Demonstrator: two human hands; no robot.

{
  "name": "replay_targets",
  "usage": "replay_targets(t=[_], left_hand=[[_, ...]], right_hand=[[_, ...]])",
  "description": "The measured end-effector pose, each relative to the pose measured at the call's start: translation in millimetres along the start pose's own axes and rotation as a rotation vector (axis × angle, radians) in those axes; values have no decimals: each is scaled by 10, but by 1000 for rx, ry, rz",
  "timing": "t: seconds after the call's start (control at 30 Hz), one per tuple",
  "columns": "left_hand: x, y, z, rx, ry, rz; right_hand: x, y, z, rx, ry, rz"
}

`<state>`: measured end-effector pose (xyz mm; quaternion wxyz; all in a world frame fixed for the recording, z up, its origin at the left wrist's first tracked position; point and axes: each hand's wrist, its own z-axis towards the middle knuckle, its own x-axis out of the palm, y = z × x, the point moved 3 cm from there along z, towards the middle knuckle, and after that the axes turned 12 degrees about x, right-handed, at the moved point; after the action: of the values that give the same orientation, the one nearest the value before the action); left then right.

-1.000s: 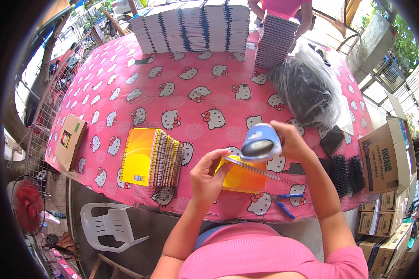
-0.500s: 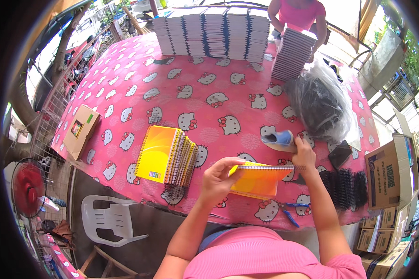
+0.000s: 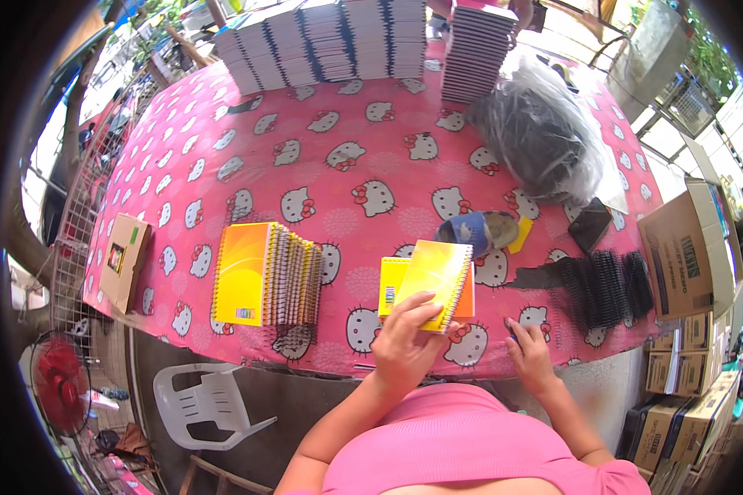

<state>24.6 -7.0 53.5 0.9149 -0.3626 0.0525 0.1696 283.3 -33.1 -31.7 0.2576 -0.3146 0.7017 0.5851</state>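
Note:
My left hand (image 3: 409, 342) grips a yellow spiral notebook (image 3: 437, 268) by its lower edge, tilted, coil toward the right. Beneath it lies a yellow and orange cover or notebook (image 3: 394, 285), mostly hidden. My right hand (image 3: 532, 359) is low over the table's near edge, fingers closed around small pliers (image 3: 512, 332); only a dark tip and a bit of blue show. Just beyond the notebook rests a blue slipper (image 3: 476, 232), with a yellow piece (image 3: 521, 235) beside it. Left of my hands stands a stack of yellow spiral notebooks (image 3: 248, 272).
Black binding coils (image 3: 607, 285) lie at the right by an open carton (image 3: 677, 247). A plastic bag with dark contents (image 3: 545, 132) sits beyond. Tall stacks of bound books (image 3: 330, 45) line the far edge. A flat cardboard box (image 3: 124, 260) and white chair (image 3: 206, 404) are at left.
My right hand has left the notebook's coil and come down toward me to the pliers. My left hand has turned the notebook more upright. The whole view has shifted.

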Motion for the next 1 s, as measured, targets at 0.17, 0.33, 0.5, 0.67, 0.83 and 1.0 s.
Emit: replay_targets(t=[0.17, 0.33, 0.5, 0.67, 0.83, 1.0], left_hand=[[-32, 66, -22, 86, 8, -40], [-48, 4, 39, 28, 33, -60], [-78, -6, 69, 224, 14, -1], [-298, -228, 363, 306, 52, 94], [-1377, -548, 671, 351, -345, 476], [-2119, -455, 948, 357, -232, 810]], right_hand=[[-411, 1334, -26, -381, 36, 155], [-393, 1583, 4, -469, -44, 35], [-208, 1294, 151, 265, 776, 870], [-200, 1322, 86, 62, 696, 965], [-70, 190, 128, -152, -126, -136], [-27, 349, 338, -185, -347, -63]])
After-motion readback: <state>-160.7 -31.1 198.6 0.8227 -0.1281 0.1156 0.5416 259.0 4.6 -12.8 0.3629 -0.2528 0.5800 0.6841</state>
